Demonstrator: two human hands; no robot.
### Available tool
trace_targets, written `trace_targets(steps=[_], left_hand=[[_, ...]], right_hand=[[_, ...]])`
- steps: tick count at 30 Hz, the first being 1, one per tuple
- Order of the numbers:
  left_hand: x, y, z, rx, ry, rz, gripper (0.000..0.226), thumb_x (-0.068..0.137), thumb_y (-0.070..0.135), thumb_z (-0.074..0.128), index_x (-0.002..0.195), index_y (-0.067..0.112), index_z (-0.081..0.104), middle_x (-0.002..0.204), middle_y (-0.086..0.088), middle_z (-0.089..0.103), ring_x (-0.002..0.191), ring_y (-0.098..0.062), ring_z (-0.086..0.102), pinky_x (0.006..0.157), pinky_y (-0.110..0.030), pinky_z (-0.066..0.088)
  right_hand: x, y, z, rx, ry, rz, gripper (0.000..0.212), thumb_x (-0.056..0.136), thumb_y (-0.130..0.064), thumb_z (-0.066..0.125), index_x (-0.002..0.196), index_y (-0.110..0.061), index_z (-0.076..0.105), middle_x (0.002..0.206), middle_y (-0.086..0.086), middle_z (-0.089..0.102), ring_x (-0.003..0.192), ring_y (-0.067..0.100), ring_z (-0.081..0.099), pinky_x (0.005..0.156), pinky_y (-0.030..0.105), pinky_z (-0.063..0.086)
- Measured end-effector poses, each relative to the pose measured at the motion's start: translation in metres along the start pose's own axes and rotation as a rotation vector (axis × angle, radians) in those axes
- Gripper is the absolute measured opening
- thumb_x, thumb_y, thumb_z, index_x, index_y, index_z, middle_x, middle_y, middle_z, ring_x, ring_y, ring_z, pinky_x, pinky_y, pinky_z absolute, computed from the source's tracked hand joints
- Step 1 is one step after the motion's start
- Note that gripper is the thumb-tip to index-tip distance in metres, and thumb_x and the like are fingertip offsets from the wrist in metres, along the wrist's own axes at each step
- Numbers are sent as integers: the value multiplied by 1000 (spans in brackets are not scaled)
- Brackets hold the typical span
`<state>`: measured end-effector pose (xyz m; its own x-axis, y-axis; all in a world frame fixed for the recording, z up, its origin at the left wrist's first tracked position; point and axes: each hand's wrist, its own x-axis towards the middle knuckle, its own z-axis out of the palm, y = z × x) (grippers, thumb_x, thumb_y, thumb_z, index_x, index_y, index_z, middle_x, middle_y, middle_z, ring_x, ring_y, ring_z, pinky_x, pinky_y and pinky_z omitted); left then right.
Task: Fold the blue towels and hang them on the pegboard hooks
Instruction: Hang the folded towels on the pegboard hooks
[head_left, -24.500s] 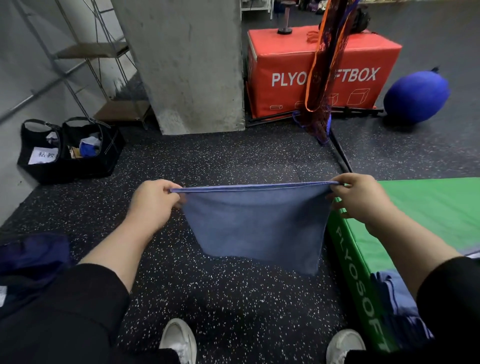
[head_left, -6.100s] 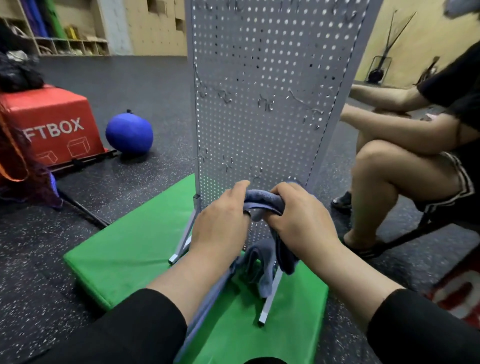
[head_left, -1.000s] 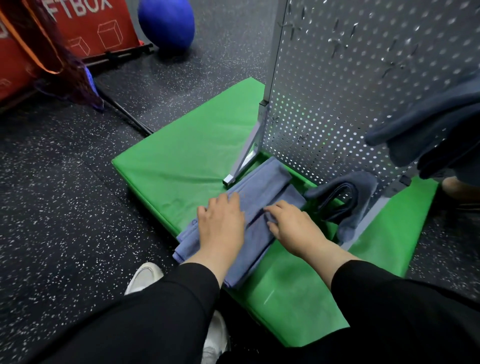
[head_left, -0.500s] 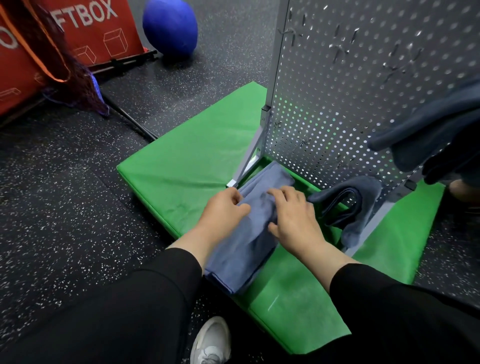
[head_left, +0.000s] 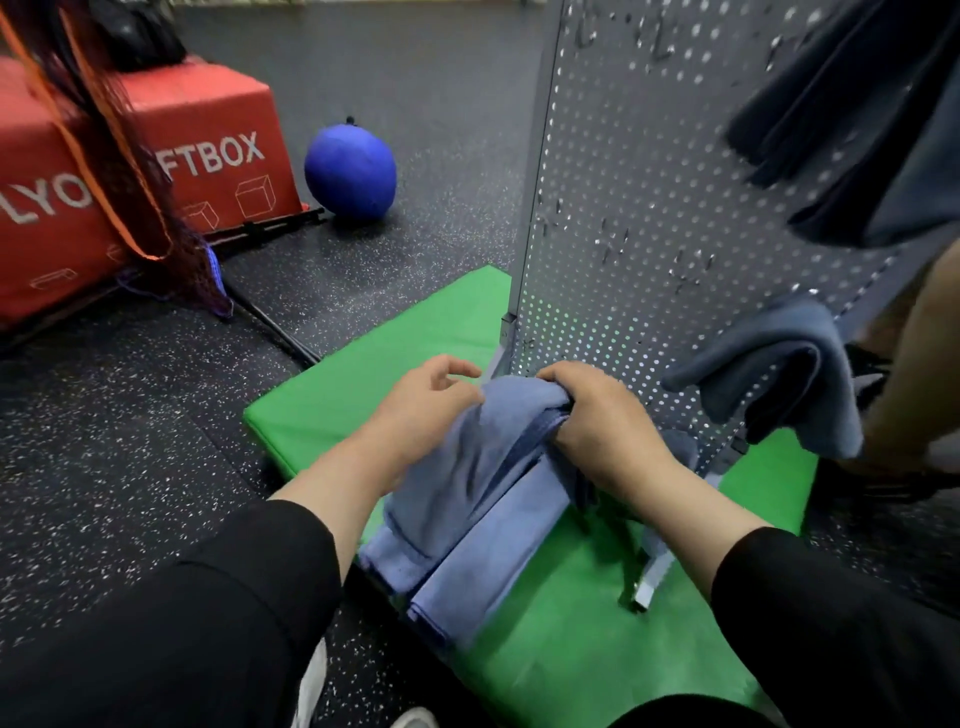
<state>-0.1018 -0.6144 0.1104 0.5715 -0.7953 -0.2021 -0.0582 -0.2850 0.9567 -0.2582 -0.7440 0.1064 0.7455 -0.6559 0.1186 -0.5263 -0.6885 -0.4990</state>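
While the right hand (head_left: 597, 415) grips the folded towel's (head_left: 478, 499) far end and the left hand (head_left: 421, 405) rests loosely curled beside it, its long axis runs toward the pegboard (head_left: 649, 218) just beyond.

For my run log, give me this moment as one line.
right hand: grips folded blue towel | left hand: rests against it | green mat | pegboard: one towel hung

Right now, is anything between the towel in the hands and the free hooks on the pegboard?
Nothing visible. The right hand grips the towel just before the pegboard; the free hooks above are unblocked.
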Motion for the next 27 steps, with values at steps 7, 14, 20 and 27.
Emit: trace_targets(steps=[7,14,20,27], left_hand=[[-41,70,44,686,29,529,103,72,49,63,161,27,15,161,5,31,148,-15,29,121,-35,24],[-71,167,84,491,331,553,90,84,25,73,158,32,22,146,2,52,130,-24,52,101,-39,44],[-84,228,82,372,236,929,54,77,17,56,126,35,43,126,5,58,109,-18,56,91,-34,44],[-75,304,85,288,252,1124,38,90,7,66,122,27,67,112,11,67,103,-7,61,90,-18,45]], right_hand=[[-4,-57,-109,-224,20,31,25,80,-24,62,103,-23,53,107,4,63,99,32,61,80,40,50],[-32,-90,-218,-323,175,6,24,85,-33,65,99,-18,54,102,3,65,96,29,62,74,37,47],[-58,-99,-303,-297,267,-4,18,84,-30,69,95,-18,61,91,1,66,88,24,61,72,38,47],[-63,-93,-383,-116,429,-156,18,83,-17,69,95,-29,71,83,-8,71,77,10,65,73,39,55]])
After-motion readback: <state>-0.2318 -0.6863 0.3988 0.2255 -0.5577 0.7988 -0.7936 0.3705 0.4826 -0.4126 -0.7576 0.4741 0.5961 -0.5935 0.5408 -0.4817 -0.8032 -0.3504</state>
